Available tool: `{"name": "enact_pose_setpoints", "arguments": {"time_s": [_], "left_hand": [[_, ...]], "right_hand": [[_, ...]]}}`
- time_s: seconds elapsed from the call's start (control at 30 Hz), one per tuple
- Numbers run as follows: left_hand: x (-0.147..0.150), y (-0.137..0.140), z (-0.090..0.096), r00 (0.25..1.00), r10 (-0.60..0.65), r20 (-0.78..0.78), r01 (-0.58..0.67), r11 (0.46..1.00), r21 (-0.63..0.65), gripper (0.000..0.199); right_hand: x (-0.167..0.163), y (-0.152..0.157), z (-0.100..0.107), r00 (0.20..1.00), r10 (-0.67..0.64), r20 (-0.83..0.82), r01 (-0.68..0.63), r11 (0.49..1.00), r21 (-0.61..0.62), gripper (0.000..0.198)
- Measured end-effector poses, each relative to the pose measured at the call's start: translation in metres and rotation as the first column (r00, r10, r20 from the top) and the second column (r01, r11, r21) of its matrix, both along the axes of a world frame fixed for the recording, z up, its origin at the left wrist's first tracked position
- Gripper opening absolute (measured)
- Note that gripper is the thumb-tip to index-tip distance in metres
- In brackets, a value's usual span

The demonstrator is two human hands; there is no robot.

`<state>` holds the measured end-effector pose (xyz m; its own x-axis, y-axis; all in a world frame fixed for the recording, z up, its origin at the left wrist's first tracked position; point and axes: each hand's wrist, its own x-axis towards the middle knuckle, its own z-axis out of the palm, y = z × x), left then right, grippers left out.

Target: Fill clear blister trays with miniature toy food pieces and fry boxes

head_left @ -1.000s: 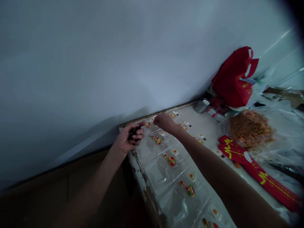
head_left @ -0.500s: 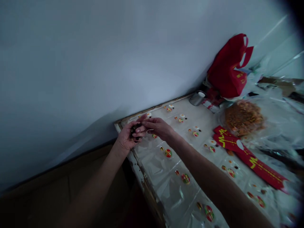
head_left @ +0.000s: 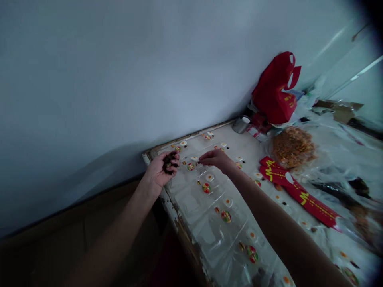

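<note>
My left hand (head_left: 160,167), palm up above the table's corner, curls around a clump of small dark pieces (head_left: 170,162). To its right, my right hand (head_left: 217,159) is low over the table, thumb and fingers pinched together. A tiny dark piece (head_left: 198,162) shows at those fingertips. Just left of it lie a small fried-egg piece (head_left: 194,158) and a round red-and-green piece (head_left: 190,166), which looks like a miniature pizza. Similar groups are laid in rows on clear plastic (head_left: 191,203), among them another pizza-like piece (head_left: 206,187) and egg piece (head_left: 210,177).
A white wall (head_left: 119,71) rises behind the worn table edge (head_left: 179,223). Toward the right are a grey metal can (head_left: 241,124), a red bag (head_left: 275,89), a clear bag of orange-brown pieces (head_left: 293,147) and red strips with yellow print (head_left: 299,191).
My right hand has moved right, away from my left palm, and down to the small pieces on the table. The left hand stays around its dark clump. The view has shifted slightly.
</note>
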<state>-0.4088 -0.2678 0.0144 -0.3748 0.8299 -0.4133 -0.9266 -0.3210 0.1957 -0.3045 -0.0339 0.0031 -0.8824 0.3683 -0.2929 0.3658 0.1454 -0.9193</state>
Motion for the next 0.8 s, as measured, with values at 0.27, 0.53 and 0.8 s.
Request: {"name": "enact_pose_setpoints", "arguments": {"time_s": [0.27, 0.53, 0.8], "left_hand": [[0.006, 0.015, -0.003, 0.999, -0.051, 0.005, 0.051, 0.998, -0.023, 0.011], [0.008, 0.022, -0.005, 0.999, -0.035, -0.036, 0.033, 0.997, -0.065, 0.011], [0.009, 0.014, -0.007, 0.999, -0.022, -0.036, 0.019, 0.997, -0.07, 0.011]], "right_hand": [[-0.001, -0.012, -0.029, 0.997, -0.05, -0.059, 0.077, 0.755, 0.651, 0.01], [0.004, -0.026, -0.025, 0.997, -0.045, -0.067, 0.079, 0.704, 0.706, 0.006], [-0.009, -0.015, -0.026, 0.987, -0.06, -0.151, 0.134, 0.824, 0.55, 0.018]]}}
